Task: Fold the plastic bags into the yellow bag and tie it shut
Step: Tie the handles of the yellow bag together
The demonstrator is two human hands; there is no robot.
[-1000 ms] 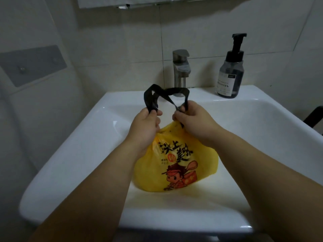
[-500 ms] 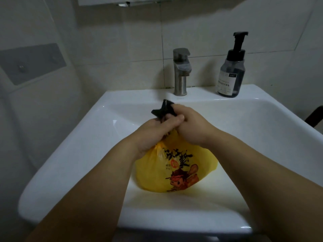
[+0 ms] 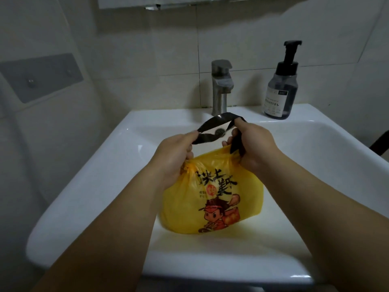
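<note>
A stuffed yellow bag point(image 3: 212, 199) with black lettering and a cartoon figure sits in the white sink basin point(image 3: 101, 165). Black handle loops point(image 3: 216, 123) stretch between my two hands above its mouth. My left hand point(image 3: 174, 152) pinches one end of the black strip together with the gathered left corner of the yellow bag. On the right side of the bag, my right hand point(image 3: 252, 144) grips the other black strip. What is inside the bag is hidden.
A steel faucet point(image 3: 221, 85) stands behind the basin, with the drain point(image 3: 220, 131) showing through the handle loop. A dark pump soap bottle point(image 3: 282, 89) stands on the right back rim. Tiled walls close in behind and on the left. A dark object point(image 3: 381, 144) juts in at the right edge.
My hands were pressed together over the bunched black handles; now they have pulled apart, stretching the black loops open between them above the yellow bag.
</note>
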